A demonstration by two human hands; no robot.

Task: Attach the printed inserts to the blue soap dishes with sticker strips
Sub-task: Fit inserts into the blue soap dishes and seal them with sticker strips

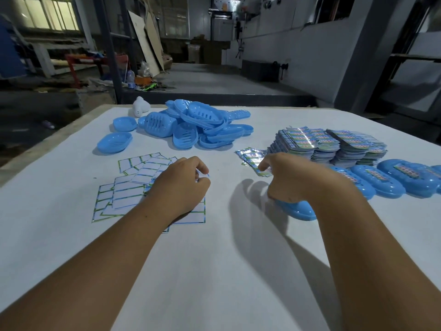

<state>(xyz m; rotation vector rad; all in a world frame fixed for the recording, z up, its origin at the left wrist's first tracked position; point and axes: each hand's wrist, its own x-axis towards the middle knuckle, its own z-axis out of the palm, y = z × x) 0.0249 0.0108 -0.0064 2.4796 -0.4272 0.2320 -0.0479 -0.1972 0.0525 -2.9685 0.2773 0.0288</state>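
Observation:
My left hand hovers over the sticker sheets, white strips with green-blue edges, and pinches a sticker strip between thumb and fingertips. My right hand grips a blue soap dish against the table, its index finger stretched toward a few loose printed inserts. Tall stacks of printed inserts stand behind the right hand. A heap of blue soap dishes lies at the far centre.
Several blue dishes with inserts on them line up at the right. Two single dishes lie at the left of the heap, with a white object at the table's far edge. White table surface spreads in front.

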